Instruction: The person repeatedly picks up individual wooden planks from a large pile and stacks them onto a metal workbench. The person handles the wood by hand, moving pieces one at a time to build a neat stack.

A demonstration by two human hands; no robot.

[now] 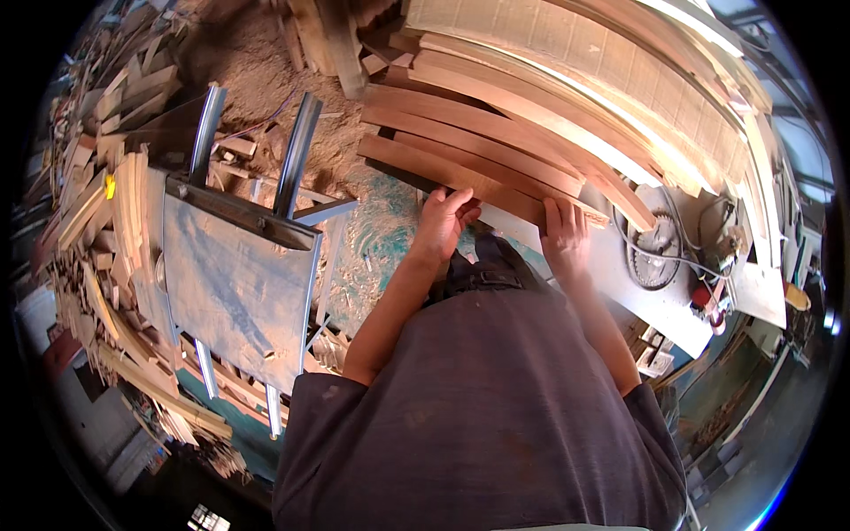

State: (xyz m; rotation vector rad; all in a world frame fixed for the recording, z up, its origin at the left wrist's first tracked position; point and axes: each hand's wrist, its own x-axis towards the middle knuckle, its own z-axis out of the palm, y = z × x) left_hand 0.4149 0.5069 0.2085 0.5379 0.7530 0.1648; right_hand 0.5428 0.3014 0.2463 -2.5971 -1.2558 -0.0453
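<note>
A long brown board is lying at the near edge of the tabletop, in front of more boards. The left hand is curling its fingers at the board's near side and the right hand's fingers are touching its right end, but I'm not seeing whether either is squeezing.

The hands hide parts of the nearest board; the lower edge crops the shirt
</note>
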